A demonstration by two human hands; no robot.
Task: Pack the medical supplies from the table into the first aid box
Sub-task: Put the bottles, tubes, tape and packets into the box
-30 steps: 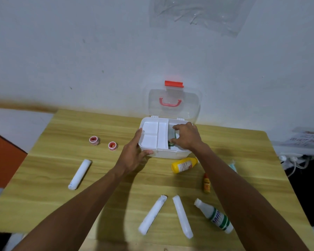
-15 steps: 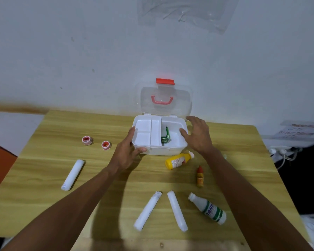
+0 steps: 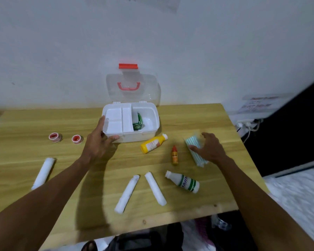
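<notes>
The white first aid box (image 3: 147,136) stands open at the table's back, its clear lid (image 3: 149,91) raised. A green carton (image 3: 137,122) sits inside beside a white tray insert (image 3: 114,122). My left hand (image 3: 100,142) grips the box's front left corner. My right hand (image 3: 209,148) hovers with fingers spread over a pack of pale blue face masks (image 3: 193,144), touching it. On the table lie a yellow bottle (image 3: 153,143), a small orange bottle (image 3: 174,155), a white bottle with green stripes (image 3: 184,182), three white gauze rolls (image 3: 155,189) (image 3: 127,193) (image 3: 43,173) and two red tape rolls (image 3: 55,137) (image 3: 77,139).
The wooden table (image 3: 188,201) stands against a white wall. A power strip with cables (image 3: 246,124) sits beyond the right edge. Dark items lie on the floor under the front edge (image 3: 152,238).
My right hand left the inside of the box and moved right and nearer, down onto the mask pack. My left hand kept its hold on the box. The view shifted slightly.
</notes>
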